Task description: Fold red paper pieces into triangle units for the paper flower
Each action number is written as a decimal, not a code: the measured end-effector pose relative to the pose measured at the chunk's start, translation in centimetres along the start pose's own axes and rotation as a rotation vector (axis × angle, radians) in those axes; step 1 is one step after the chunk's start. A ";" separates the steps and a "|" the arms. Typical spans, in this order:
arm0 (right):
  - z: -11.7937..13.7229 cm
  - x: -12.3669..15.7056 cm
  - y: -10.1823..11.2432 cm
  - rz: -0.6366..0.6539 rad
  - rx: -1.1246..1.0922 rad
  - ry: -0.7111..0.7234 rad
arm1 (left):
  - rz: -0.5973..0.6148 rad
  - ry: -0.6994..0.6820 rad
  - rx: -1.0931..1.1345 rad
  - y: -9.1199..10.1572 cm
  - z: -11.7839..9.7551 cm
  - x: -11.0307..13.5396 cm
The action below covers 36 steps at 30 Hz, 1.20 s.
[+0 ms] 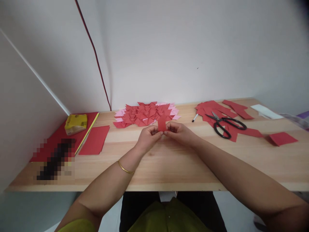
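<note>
A small red piece of paper stands upright between my two hands, over the middle of the table. My left hand pinches its lower left edge, and my right hand pinches the lower right. Both thumbs meet at the bottom of the paper. Just behind it lies a spread of folded red and pink paper pieces. The fingertips partly hide the paper's lower end, so I cannot tell how it is folded there.
Black-handled scissors rest on red paper scraps at the right, beside a white pen. A folded red sheet lies farther right. Red sheets, a yellow packet and a blurred dark object are at the left.
</note>
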State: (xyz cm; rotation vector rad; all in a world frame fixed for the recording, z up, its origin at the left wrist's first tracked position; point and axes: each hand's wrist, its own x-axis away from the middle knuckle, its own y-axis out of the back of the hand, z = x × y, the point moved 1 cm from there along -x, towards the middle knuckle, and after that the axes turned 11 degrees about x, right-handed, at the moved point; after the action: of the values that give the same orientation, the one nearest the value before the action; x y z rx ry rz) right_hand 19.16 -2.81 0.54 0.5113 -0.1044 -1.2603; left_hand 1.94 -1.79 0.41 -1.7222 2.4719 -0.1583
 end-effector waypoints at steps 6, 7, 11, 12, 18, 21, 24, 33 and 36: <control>0.2 0.1 0.0 0.034 0.007 0.009 | -0.029 0.018 -0.040 0.3 0.4 -0.1; 0.2 0.1 0.0 0.039 0.011 0.011 | -0.029 0.019 -0.029 0.3 0.4 -0.1; 0.1 0.1 -0.1 0.042 0.032 0.015 | -0.019 0.024 0.022 0.3 0.5 -0.2; 0.0 0.1 -0.1 0.043 0.033 0.014 | -0.012 0.023 0.030 0.3 0.5 -0.2; 0.4 0.2 0.0 0.037 0.024 0.004 | -0.007 0.010 -0.005 0.4 0.4 -0.2; 0.5 0.2 0.0 0.012 0.050 0.016 | -0.010 0.020 0.007 0.2 0.3 -0.2; 0.6 0.2 0.1 -0.024 0.078 0.004 | -0.008 0.036 0.030 0.1 0.3 -0.1; 0.6 0.2 0.1 0.007 0.091 0.004 | 0.017 0.008 -0.022 0.4 0.5 0.0; 0.1 0.2 -0.1 0.037 0.068 0.019 | 0.042 -0.005 -0.068 0.3 0.3 0.0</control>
State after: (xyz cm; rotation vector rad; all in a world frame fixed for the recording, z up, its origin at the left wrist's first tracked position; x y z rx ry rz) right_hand 19.13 -3.06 0.61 0.5776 -0.1405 -1.2190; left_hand 1.65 -1.71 0.02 -1.6926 2.5356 -0.0662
